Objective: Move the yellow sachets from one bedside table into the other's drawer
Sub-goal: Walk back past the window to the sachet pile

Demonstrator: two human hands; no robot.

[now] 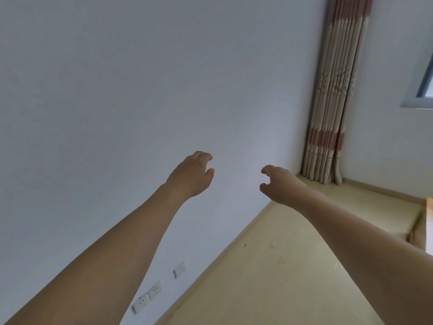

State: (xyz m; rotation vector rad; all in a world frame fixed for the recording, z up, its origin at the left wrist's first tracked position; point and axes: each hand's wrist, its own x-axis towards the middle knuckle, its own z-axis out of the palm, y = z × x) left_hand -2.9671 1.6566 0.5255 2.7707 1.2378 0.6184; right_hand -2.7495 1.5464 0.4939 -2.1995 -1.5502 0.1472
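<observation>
Both my arms reach forward in front of a bare white wall. My left hand [193,175] is held in the air with loosely curled fingers and holds nothing. My right hand [278,184] is a little lower and to the right, fingers also loosely curled and empty. No yellow sachets, bedside table or drawer are in view.
A white wall [140,90] fills most of the view, with wall sockets [150,294] low down. A beige and pink striped curtain [332,102] hangs in the corner. Pale yellow floor [269,277] spreads at the lower right. A window edge [424,90] and a furniture edge [428,221] show at far right.
</observation>
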